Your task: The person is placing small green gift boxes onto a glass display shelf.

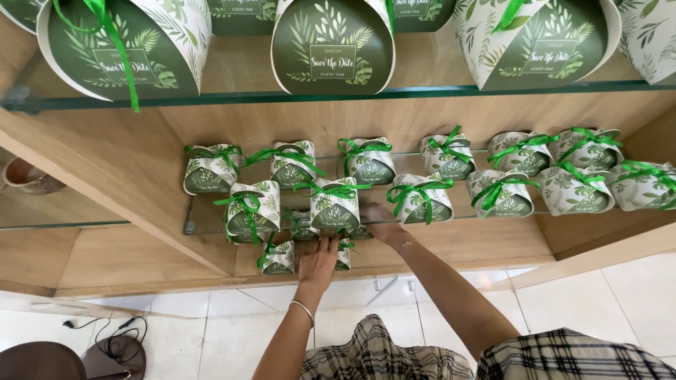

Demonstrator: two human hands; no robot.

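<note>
- Small leaf-printed gift boxes (342, 257) with green ribbons sit on the lowest wooden shelf (479, 246), under the glass shelf above.
- Left hand (320, 260) reaches down to these boxes, fingers spread and touching one; whether it grips the box I cannot tell.
- Right hand (384, 225) lies just beside, at the front edge of the middle glass shelf (204, 226); its fingers are hidden behind a box, so their hold cannot be told.
- Another low box (279, 257) stands just left of the left hand.
- Two rows of like boxes (422, 197) fill the glass shelf.
- Larger green boxes (332, 46) stand on the top glass shelf.
- White floor tiles (232, 331) lie below.
</note>
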